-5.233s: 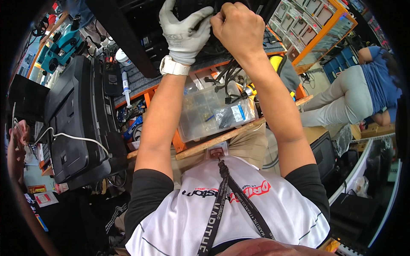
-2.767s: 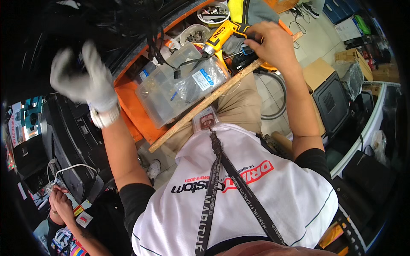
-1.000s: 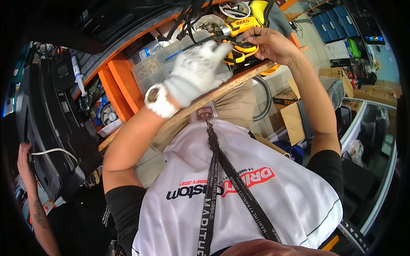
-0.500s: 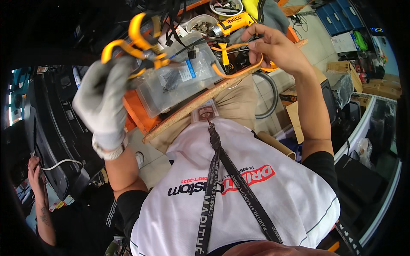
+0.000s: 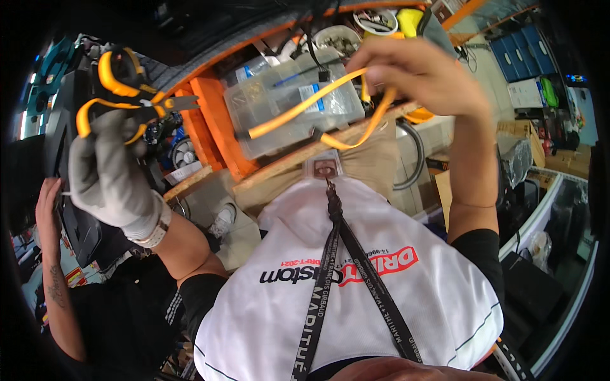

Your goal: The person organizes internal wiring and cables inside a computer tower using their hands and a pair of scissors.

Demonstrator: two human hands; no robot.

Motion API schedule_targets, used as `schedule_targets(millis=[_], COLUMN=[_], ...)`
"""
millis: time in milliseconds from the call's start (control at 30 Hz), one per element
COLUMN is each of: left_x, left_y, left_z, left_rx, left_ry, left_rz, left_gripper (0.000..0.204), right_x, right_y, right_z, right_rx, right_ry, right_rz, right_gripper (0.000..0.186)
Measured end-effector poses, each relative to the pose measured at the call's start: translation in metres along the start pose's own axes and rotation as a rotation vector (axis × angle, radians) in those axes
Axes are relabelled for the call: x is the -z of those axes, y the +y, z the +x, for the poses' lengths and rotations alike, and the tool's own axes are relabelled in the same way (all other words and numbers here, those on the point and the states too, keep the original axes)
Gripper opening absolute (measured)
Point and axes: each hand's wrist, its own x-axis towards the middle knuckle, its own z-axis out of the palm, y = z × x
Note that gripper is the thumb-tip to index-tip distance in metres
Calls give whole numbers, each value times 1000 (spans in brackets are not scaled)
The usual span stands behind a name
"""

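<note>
My left hand (image 5: 111, 168), in a grey-and-white work glove, is raised at the left and closed on pliers with yellow-and-black handles (image 5: 113, 81). The handles are spread, and the metal jaws point right. Over the bench, my bare right hand (image 5: 422, 76) pinches a flat yellow cable (image 5: 305, 106) near its bend. Both of its dark ends hang out toward the left, above a clear plastic organizer box (image 5: 254, 143). Bagged small parts with a blue-and-white label (image 5: 311, 95) show in or on the box. The right fingertips are partly blurred.
An orange bench frame (image 5: 219, 130) with a wooden front edge (image 5: 279, 166) lies before me. Tubs of small parts (image 5: 337, 39) stand behind the box. At the far left is another person's forearm (image 5: 54, 279). A glass display case (image 5: 565, 209) stands at the right.
The pliers and my left hand have moved left, away from the box. My right hand has come a little right and nearer, and the cable now hangs over the box. The view has shifted.
</note>
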Motion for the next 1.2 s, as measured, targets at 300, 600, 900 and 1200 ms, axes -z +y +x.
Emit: schedule_targets(millis=[300,600,900,1200], left_x=[-79,-104,-114,-187], left_y=[-6,-30,-27,-14], left_z=[-28,-44,-9,103], left_rx=[-987,-1000,-682,-766], left_ry=[-607,-702,-536,-147], left_rz=[499,375,24,633], left_gripper=[32,29,24,26], right_x=[-93,-134,-111,-113], right_y=[19,-11,-36,-4], right_z=[12,-3,-6,31], right_rx=[-301,-79,-23,-41], right_ry=[83,383,647,653], right_rz=[760,952,593,670], right_gripper=[79,57,71,62])
